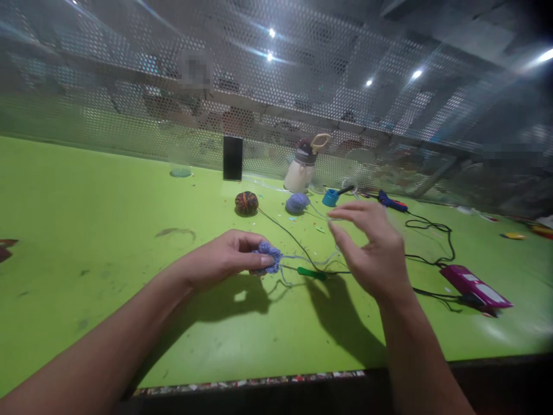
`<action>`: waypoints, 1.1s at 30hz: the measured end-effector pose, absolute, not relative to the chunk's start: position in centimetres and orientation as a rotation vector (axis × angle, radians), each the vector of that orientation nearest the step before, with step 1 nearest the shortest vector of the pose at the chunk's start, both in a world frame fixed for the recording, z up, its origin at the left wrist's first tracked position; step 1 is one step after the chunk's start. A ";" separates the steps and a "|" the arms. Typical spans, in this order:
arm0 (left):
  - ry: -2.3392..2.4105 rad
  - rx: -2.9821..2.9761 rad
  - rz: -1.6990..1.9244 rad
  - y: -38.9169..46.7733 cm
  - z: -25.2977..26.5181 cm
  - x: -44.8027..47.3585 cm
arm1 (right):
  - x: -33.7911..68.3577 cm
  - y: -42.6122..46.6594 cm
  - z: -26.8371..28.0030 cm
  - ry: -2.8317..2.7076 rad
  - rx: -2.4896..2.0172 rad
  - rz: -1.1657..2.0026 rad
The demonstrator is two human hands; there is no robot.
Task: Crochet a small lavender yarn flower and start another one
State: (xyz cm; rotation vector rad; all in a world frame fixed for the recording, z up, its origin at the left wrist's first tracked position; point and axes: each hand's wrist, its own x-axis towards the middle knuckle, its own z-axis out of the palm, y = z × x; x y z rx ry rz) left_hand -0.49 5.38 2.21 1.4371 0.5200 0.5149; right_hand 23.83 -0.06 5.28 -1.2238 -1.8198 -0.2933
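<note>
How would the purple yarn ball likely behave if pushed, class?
The purple yarn ball would probably roll, being rounded on a flat table. It looks softly wound, so may squash slightly. The strand trailing from it could unwind further.

Bare left forearm (129, 323) enters from lower left, slanting up and rightward; wrist nearly straight; bare left hand (228, 253) drawn into a pinch, thumb extended rightward along the near side, index finger bent on the far side; bare right forearm (419, 346) rises steeply from lower right, leaning left; bare right hand (375, 248) raised, fingers pointing left, thumb and index curved into a C; whether their tips meet: unclear.
</note>
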 end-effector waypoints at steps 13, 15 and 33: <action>0.579 1.501 0.570 5.2 2.0 -0.2 | 19.3 -1.1 4.6 -1.870 -1.251 0.721; 0.577 1.512 0.564 5.2 2.0 -0.1 | 19.6 -0.8 4.4 -1.783 -1.276 0.904; 0.617 1.522 0.513 5.3 2.3 0.2 | 20.4 0.2 2.9 -1.060 -1.002 1.682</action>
